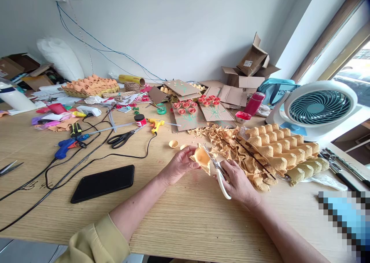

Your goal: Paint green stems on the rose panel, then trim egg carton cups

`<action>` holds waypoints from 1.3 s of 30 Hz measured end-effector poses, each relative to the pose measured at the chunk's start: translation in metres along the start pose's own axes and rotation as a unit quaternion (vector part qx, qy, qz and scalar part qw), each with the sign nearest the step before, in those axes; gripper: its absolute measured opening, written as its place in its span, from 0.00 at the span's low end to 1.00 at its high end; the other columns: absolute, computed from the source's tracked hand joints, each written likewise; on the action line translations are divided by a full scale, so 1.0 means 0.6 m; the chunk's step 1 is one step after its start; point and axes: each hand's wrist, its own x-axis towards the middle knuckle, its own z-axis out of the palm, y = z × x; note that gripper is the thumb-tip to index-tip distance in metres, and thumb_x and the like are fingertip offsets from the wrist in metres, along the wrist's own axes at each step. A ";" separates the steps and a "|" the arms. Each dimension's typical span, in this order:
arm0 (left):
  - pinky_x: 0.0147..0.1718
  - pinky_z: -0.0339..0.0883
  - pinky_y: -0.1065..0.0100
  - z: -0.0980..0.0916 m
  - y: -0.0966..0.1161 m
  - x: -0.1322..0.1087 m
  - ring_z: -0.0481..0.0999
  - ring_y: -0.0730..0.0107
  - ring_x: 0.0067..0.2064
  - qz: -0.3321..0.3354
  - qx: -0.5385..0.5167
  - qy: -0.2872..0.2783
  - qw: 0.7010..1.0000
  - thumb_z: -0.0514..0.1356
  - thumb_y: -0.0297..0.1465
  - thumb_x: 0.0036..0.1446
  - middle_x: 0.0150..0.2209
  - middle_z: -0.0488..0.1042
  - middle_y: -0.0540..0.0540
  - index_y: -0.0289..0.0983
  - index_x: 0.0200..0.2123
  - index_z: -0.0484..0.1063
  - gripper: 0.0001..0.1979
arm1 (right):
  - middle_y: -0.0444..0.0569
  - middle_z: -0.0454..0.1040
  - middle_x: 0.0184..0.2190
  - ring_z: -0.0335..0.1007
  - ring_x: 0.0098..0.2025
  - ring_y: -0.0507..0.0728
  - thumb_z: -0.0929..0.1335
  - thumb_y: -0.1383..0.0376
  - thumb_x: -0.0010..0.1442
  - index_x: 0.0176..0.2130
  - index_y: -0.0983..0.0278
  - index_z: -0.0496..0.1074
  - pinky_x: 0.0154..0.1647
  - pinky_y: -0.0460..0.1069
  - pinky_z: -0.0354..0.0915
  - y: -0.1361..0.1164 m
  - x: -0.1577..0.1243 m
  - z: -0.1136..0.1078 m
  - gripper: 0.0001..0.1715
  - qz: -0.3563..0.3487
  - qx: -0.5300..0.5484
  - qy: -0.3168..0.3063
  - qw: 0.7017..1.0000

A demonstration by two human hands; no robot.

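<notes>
Just below the center of the frame, holding a buff, ragged-edged cup [201, 158] in the left hand [179, 166], with thumb and fingers closed on its left side, and gripping white-handled scissors [221, 183] in the right hand [238, 183], with fingers curled around the handles. Angling the blades up to the cup's right edge, too small in the view to tell how far apart. Flanked just to the left by two small cups [173, 143] on the wood-grain table [185, 220], and to the right by a heap of curled scraps [221, 138] and stacked molded trays [281, 147]. Backed at the frame's middle by red flowers [181, 111] set on cardboard sheets [189, 121]. Bordered on the left side by a black phone [104, 183] lying flat, black-handled scissors [121, 139], a yellow glue gun [156, 125] and a blue glue gun [64, 149]. Framed at the right by a white fan [319, 107] and, at upper right, by open cardboard boxes [245, 77] near the wall.
</notes>
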 end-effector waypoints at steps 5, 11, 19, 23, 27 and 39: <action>0.38 0.74 0.68 -0.003 0.004 0.000 0.75 0.70 0.39 -0.011 -0.022 0.003 1.000 0.75 0.34 0.43 0.43 0.74 0.46 0.38 0.44 0.76 0.23 | 0.43 0.66 0.24 0.61 0.30 0.55 0.64 0.61 0.65 0.29 0.59 0.56 0.34 0.50 0.59 0.005 -0.003 0.002 0.14 -0.007 0.007 0.007 1.000; 0.39 0.73 0.67 -0.007 0.006 -0.001 0.78 0.67 0.41 -0.029 -0.053 0.023 0.998 0.75 0.35 0.44 0.42 0.77 0.46 0.38 0.45 0.74 0.25 | 0.44 0.67 0.25 0.62 0.30 0.55 0.64 0.60 0.66 0.29 0.59 0.59 0.33 0.49 0.60 0.003 -0.001 0.001 0.14 0.003 0.039 0.013 0.999; 0.36 0.71 0.70 -0.005 0.009 0.003 0.77 0.70 0.40 -0.025 -0.036 0.034 0.998 0.75 0.36 0.44 0.41 0.75 0.47 0.38 0.43 0.71 0.24 | 0.43 0.69 0.27 0.65 0.30 0.55 0.63 0.60 0.64 0.31 0.59 0.57 0.36 0.51 0.61 -0.004 0.007 -0.003 0.12 0.035 0.034 -0.031 0.998; 0.35 0.71 0.71 -0.006 0.007 0.003 0.76 0.72 0.37 -0.026 0.006 0.012 1.000 0.74 0.38 0.45 0.39 0.75 0.47 0.37 0.42 0.71 0.24 | 0.43 0.68 0.27 0.64 0.30 0.55 0.63 0.60 0.64 0.31 0.59 0.56 0.36 0.51 0.60 0.001 0.006 -0.001 0.11 0.031 0.014 -0.036 0.999; 0.34 0.70 0.71 -0.007 0.006 0.002 0.74 0.74 0.35 -0.022 0.060 0.004 0.998 0.73 0.37 0.47 0.38 0.75 0.47 0.36 0.43 0.71 0.23 | 0.42 0.68 0.27 0.64 0.30 0.54 0.64 0.61 0.63 0.31 0.59 0.57 0.38 0.51 0.60 0.005 0.006 -0.001 0.11 0.016 0.007 -0.027 0.999; 0.34 0.67 0.73 -0.015 0.004 0.004 0.72 0.74 0.35 -0.034 0.087 0.005 0.996 0.74 0.38 0.45 0.35 0.72 0.49 0.36 0.44 0.74 0.24 | 0.41 0.65 0.23 0.59 0.27 0.54 0.63 0.60 0.65 0.29 0.58 0.54 0.39 0.52 0.59 0.008 0.002 -0.007 0.15 -0.008 -0.004 -0.048 0.999</action>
